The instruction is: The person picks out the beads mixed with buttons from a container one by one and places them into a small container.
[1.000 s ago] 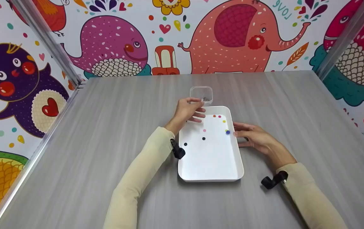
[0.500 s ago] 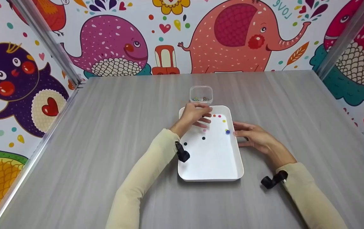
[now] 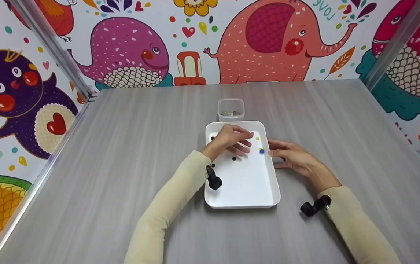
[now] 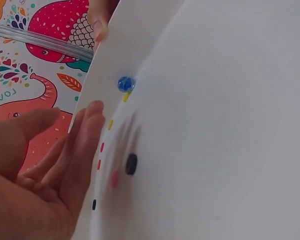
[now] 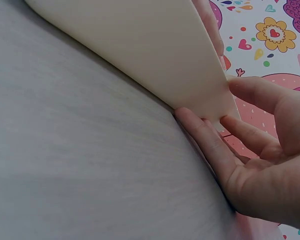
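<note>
A white rectangular tray point(image 3: 246, 187) lies lengthwise on the table, with a glassy blue marble point(image 3: 262, 151) by its right wall. Small flat coloured discs are scattered over its floor, among them a black disc point(image 3: 234, 158) and a yellow disc point(image 3: 257, 138). My left hand point(image 3: 232, 139) hovers over the far half, palm inward, fingertips near the red and pink discs. In the left wrist view its thumb and fingers stand apart around nothing, beside the blue marble point(image 4: 125, 84). Fingertips of my right hand point(image 3: 294, 157) touch the tray's outer right wall, the thumb right at the rim.
Just behind the tray stands a clear plastic box point(image 3: 231, 104) with small colourful pieces at its bottom. Grey wood-grain table point(image 3: 140, 128) surrounds the tray. Printed cartoon panels point(image 3: 195, 36) and metal posts point(image 3: 56, 51) border the table's back and sides.
My left hand has moved from beside the clear box rightward and toward me over the tray, uncovering the pieces in the box. My right hand stays at the tray's side.
</note>
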Motion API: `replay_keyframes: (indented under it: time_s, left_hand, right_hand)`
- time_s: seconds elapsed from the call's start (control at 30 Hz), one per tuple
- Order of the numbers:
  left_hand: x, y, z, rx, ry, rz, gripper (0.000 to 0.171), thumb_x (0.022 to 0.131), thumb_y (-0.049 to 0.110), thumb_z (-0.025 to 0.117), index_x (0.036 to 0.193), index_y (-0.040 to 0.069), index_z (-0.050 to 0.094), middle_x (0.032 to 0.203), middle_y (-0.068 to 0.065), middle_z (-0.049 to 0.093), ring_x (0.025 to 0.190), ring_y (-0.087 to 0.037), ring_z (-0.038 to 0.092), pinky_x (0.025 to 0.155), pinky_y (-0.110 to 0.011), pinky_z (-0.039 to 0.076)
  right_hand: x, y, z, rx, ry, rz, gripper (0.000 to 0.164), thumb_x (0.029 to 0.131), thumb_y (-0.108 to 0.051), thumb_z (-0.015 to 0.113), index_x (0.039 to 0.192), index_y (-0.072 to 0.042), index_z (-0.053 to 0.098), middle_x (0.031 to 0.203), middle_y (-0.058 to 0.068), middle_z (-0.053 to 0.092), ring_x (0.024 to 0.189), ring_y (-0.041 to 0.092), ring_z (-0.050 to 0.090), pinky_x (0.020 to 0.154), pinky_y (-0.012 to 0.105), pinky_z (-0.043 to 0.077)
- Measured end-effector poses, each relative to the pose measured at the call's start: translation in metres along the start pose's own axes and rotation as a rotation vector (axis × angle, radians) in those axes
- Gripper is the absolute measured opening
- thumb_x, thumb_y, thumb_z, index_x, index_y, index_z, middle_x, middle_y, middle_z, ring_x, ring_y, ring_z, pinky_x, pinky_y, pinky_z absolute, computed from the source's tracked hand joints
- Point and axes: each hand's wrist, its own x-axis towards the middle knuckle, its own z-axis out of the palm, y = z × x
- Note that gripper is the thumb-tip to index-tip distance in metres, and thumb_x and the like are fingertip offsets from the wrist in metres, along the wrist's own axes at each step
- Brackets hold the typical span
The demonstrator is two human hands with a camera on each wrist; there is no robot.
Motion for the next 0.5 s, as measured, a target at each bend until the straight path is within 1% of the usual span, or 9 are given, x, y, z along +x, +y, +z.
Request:
replay_keyframes:
  time_s: [0.1,0.23,0.33,0.5]
  left_hand:
    - [0.000,-0.002,0.003,0.009,0.004,-0.012,0.029,0.094,0.022,0.070,0.117,0.005,0.066,0.088,-0.014,0.077,0.059,-0.017,0.071,0.050,-0.028,0.061]
    - [0.002,-0.003,0.006,0.042,0.011,-0.040,0.030,0.093,0.024,0.071,0.117,0.007,0.064,0.085,-0.011,0.077,0.058,-0.016,0.071,0.049,-0.027,0.060]
    - [0.002,-0.004,0.008,0.066,0.005,-0.048,0.030,0.093,0.024,0.071,0.117,0.007,0.062,0.084,-0.010,0.076,0.057,-0.016,0.071,0.049,-0.027,0.060]
    - [0.001,-0.005,0.013,0.048,-0.010,-0.051,0.021,0.093,0.020,0.071,0.108,0.007,0.065,0.080,-0.011,0.075,0.052,-0.017,0.069,0.046,-0.027,0.059]
  right_hand:
    - [0.000,0.000,0.000,-0.002,-0.004,-0.006,0.071,0.098,-0.013,0.062,0.157,-0.001,0.025,0.159,0.022,0.032,0.115,0.008,0.058,0.094,0.037,0.059]
    - [-0.001,-0.001,0.000,-0.001,-0.007,-0.007,0.071,0.098,-0.013,0.061,0.157,0.000,0.024,0.161,0.023,0.029,0.115,0.008,0.058,0.095,0.036,0.059]
    - [-0.001,-0.001,0.000,0.011,-0.006,-0.004,0.072,0.098,-0.013,0.062,0.157,0.001,0.023,0.162,0.022,0.027,0.115,0.008,0.059,0.095,0.037,0.059]
    - [-0.001,-0.001,0.000,0.024,-0.007,-0.003,0.072,0.098,-0.012,0.062,0.157,0.001,0.023,0.163,0.022,0.026,0.114,0.008,0.059,0.095,0.037,0.059]
